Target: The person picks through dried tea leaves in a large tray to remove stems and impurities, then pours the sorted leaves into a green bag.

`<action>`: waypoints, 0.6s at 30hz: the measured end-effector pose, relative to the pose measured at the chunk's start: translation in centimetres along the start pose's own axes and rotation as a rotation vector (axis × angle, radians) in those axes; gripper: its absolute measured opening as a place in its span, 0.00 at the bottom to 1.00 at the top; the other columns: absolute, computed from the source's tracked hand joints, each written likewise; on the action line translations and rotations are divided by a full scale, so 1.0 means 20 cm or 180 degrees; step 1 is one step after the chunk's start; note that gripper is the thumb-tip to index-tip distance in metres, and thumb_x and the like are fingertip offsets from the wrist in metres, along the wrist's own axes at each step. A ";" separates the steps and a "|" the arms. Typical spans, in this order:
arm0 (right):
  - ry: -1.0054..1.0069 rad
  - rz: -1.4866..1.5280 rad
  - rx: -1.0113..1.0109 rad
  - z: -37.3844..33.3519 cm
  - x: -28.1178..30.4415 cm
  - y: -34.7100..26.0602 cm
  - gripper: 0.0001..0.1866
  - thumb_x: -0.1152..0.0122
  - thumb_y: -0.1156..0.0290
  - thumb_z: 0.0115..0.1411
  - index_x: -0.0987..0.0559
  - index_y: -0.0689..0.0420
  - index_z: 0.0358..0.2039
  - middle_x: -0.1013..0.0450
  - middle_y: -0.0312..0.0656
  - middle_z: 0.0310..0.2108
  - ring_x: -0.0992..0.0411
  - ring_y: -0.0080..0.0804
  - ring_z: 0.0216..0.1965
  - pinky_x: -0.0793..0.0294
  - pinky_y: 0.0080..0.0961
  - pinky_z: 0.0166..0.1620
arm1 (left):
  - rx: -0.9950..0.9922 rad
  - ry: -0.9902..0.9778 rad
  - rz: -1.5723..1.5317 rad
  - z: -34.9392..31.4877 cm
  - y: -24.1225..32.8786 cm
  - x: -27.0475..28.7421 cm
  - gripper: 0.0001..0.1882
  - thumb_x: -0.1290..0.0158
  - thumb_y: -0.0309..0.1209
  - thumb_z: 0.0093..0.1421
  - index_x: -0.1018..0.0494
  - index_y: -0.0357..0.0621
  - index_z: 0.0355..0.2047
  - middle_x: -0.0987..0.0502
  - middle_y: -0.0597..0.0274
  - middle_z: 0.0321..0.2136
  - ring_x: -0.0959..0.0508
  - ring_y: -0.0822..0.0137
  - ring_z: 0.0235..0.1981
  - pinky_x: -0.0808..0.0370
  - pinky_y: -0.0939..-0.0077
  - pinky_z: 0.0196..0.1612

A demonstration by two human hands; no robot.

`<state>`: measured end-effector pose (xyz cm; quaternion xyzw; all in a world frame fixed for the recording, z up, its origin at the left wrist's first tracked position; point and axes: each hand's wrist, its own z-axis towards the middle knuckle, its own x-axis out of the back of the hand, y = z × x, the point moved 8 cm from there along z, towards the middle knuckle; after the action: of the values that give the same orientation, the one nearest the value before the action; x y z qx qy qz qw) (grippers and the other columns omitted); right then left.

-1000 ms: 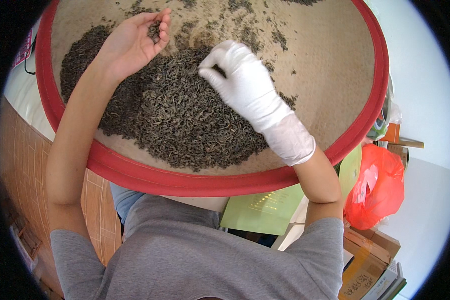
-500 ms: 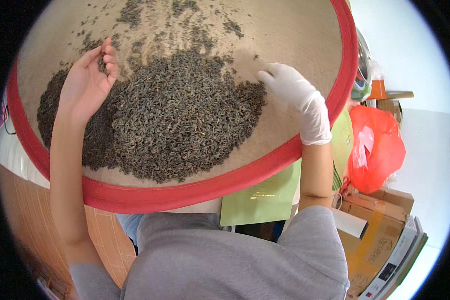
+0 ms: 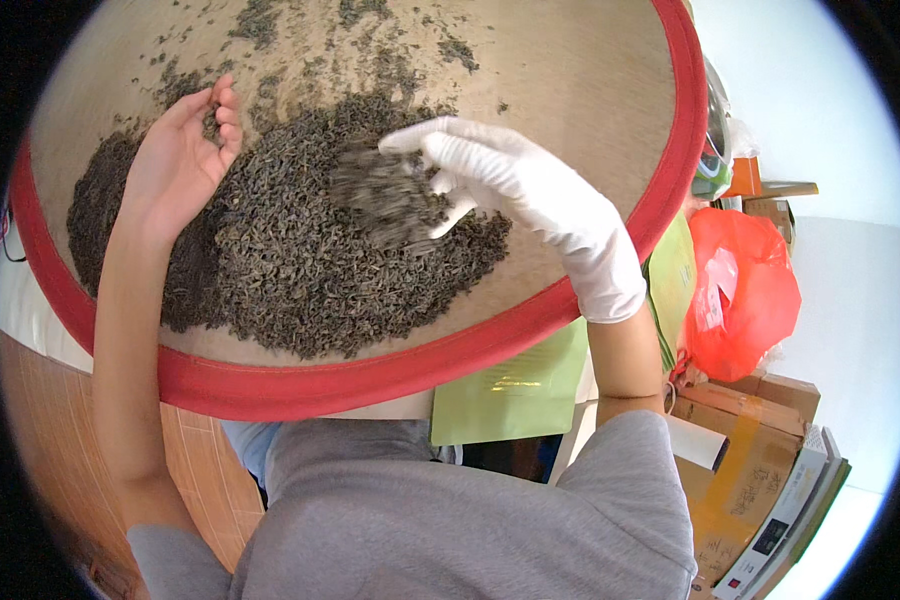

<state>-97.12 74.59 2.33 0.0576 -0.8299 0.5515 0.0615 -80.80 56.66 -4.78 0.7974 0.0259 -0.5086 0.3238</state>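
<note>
Dark, curled dried tea leaves (image 3: pixel 300 260) form a broad heap on a large round beige tray with a red cloth rim (image 3: pixel 370 388). My bare left hand (image 3: pixel 185 155) is held palm up over the heap's left side, its fingers curled round a small amount of leaves. At the heap's right side is my right hand (image 3: pixel 490 175) in a white glove, its thumb and fingers spread apart. Just beyond its fingertips, a clump of leaves is smeared by motion.
Thin patches of leaves (image 3: pixel 458 52) lie scattered on the tray's far part. A green pouch (image 3: pixel 510 390) sits under the near rim. To the right are a red plastic bag (image 3: pixel 742 300) and cardboard boxes (image 3: pixel 745 490). Wooden flooring (image 3: pixel 205 460) shows at lower left.
My right hand has swept left from the tray's bare right side to the heap, its fingers spreading, and leaves there are moving. My left hand stays almost in place.
</note>
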 end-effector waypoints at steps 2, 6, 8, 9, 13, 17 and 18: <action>0.0033 0.0215 0.0194 0.00 -0.01 -0.04 0.25 0.52 0.52 0.66 0.29 0.58 0.54 0.28 0.41 0.43 0.28 0.23 0.36 0.24 0.19 0.36 | 0.0051 -0.0002 -0.0089 0.01 -0.01 0.03 0.12 0.62 0.27 0.68 0.37 0.37 0.50 0.30 0.61 0.34 0.30 0.71 0.31 0.27 0.78 0.36; 0.1218 -0.1273 0.0163 -0.02 0.13 -0.01 0.18 0.52 0.58 0.65 0.24 0.61 0.43 0.24 0.47 0.35 0.25 0.39 0.29 0.24 0.31 0.35 | 0.0079 -0.0167 -0.0125 0.01 0.01 0.03 0.12 0.61 0.27 0.68 0.36 0.37 0.49 0.30 0.61 0.35 0.30 0.70 0.32 0.27 0.77 0.37; 0.1588 -0.2558 0.0249 -0.05 0.20 -0.01 0.19 0.53 0.59 0.64 0.22 0.62 0.35 0.23 0.53 0.31 0.24 0.49 0.31 0.25 0.38 0.38 | -0.0071 -0.0215 -0.0020 0.00 0.05 0.02 0.12 0.62 0.27 0.68 0.37 0.36 0.49 0.30 0.62 0.35 0.30 0.71 0.32 0.27 0.79 0.38; 0.1672 -0.2833 -0.0020 -0.07 0.24 0.03 0.20 0.54 0.58 0.64 0.22 0.62 0.33 0.24 0.55 0.30 0.25 0.52 0.32 0.26 0.40 0.39 | -0.0103 -0.0237 -0.0013 0.00 0.05 0.01 0.13 0.62 0.27 0.68 0.37 0.35 0.49 0.31 0.62 0.35 0.30 0.72 0.32 0.27 0.80 0.38; 0.1557 -0.3529 -0.0972 -0.14 0.32 0.18 0.23 0.57 0.55 0.63 0.22 0.62 0.27 0.25 0.57 0.29 0.26 0.57 0.35 0.28 0.44 0.42 | -0.0065 -0.0378 -0.0176 0.00 0.08 -0.01 0.11 0.62 0.26 0.68 0.37 0.36 0.48 0.31 0.62 0.35 0.29 0.71 0.33 0.27 0.79 0.39; 0.0834 -0.2905 -0.0975 -0.11 0.16 0.25 0.26 0.56 0.52 0.63 0.22 0.65 0.34 0.26 0.60 0.33 0.26 0.57 0.36 0.28 0.44 0.43 | -0.0102 -0.0458 -0.0100 0.00 0.09 -0.02 0.11 0.63 0.27 0.68 0.36 0.36 0.47 0.31 0.63 0.35 0.30 0.72 0.32 0.27 0.79 0.39; 0.0648 -0.2600 -0.0994 -0.09 0.10 0.25 0.26 0.55 0.51 0.63 0.23 0.66 0.38 0.25 0.59 0.32 0.25 0.52 0.35 0.26 0.42 0.42 | -0.0124 -0.0460 -0.0084 -0.01 0.09 -0.01 0.11 0.63 0.27 0.68 0.36 0.35 0.47 0.31 0.63 0.35 0.30 0.72 0.32 0.27 0.79 0.39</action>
<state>-99.91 78.13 -1.08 0.3160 -0.8021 0.3531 0.3635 -80.12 55.37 -3.68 0.7517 0.0229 -0.5685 0.3335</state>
